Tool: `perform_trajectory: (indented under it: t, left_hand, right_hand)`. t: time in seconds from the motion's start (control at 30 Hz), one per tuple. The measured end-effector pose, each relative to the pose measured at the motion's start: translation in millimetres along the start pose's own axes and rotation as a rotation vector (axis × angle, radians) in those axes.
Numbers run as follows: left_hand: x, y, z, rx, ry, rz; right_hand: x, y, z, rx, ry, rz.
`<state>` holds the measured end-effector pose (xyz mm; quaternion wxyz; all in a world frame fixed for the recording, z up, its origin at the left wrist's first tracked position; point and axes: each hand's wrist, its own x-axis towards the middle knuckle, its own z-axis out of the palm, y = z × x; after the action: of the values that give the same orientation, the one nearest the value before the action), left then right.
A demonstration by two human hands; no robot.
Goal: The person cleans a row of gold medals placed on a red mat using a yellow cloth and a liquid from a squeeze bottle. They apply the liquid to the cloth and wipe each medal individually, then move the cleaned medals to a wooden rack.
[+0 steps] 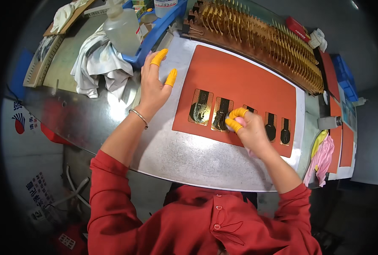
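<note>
A row of several small black-and-gold flat panels (201,107) lies along the near part of an orange-red mat (240,76). My right hand (252,132), with yellow finger cots on its fingertips, is closed on a pink cloth (230,123); most of the cloth is hidden by the hand. It presses at the right edge of the second panel (221,111) from the left and partly covers the middle panel (249,109). My left hand (154,85) hovers left of the mat, thumb and index finger spread in yellow cots, holding nothing.
Behind the mat stands a long brown rack (257,44) of upright gold pieces. At the left are a white cloth (100,63), a squeeze bottle (122,32) and a blue tray (155,29). A pink cloth (324,155) hangs at the table's right edge.
</note>
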<state>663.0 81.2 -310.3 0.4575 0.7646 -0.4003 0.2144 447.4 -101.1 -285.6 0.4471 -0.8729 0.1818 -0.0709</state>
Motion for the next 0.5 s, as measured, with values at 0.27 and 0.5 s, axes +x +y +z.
perform_trajectory:
  t: [0.27, 0.5]
  left_hand:
    - [-9.6, -1.6, -7.3, -0.176, -0.109, -0.101]
    - [-9.4, -7.4, -3.9, -0.202, -0.124, -0.132]
  right_hand:
    - [2.4, -1.1, 30.7, -0.458, 0.137, -0.28]
    - [-1.1, 2.3, 33.0, -0.46, 0.154, -0.334]
